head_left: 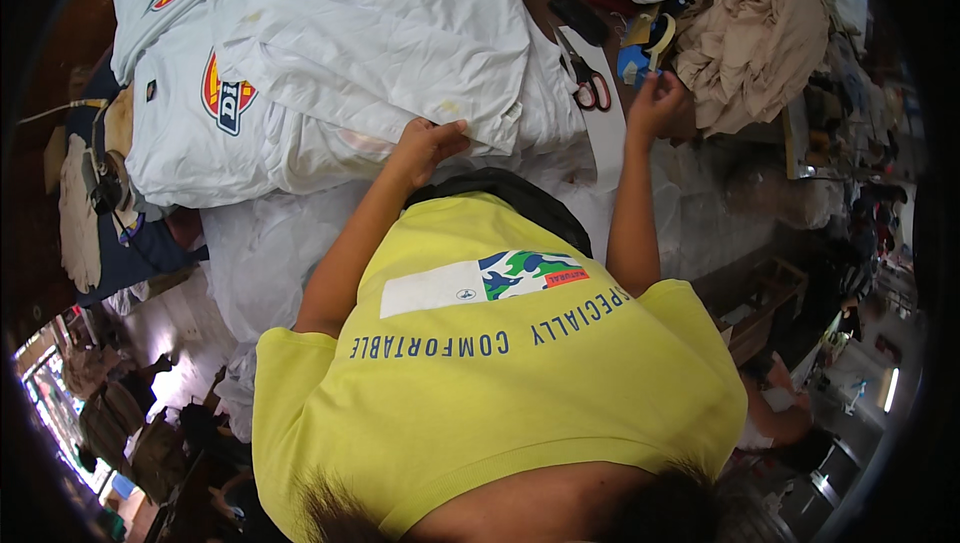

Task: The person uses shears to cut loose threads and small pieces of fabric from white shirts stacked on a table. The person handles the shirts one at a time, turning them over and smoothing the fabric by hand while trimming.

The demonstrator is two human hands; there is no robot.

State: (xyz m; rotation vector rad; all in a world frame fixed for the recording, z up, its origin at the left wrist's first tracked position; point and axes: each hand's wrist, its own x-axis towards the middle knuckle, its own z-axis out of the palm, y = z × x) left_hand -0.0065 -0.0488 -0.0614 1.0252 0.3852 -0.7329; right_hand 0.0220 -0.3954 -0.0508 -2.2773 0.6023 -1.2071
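White T-shirts (330, 53) with printed logos lie in a spread pile in front of me. My left hand (432, 150) is closed at the near edge of the top shirt, its fingers pinching the cloth. A faint yellowish stain shows on the fabric beside it. Over to the right, my right hand (661, 106) has its fingertips pressed together just below a blue tape dispenser (632, 63) with a yellowish tape roll (661, 33). A pale strip of tape seems to reach from the roll to those fingers. Black-handled scissors (590, 91) lie between my hands, apart from both.
A white strip (603, 143) lies under the scissors, with a black oblong case (578, 20) beyond them. Crumpled beige cloth (755, 38) is heaped at the right. Clear plastic sheeting (270, 263) hangs at the table's near side. Another person (785, 413) is at the lower right.
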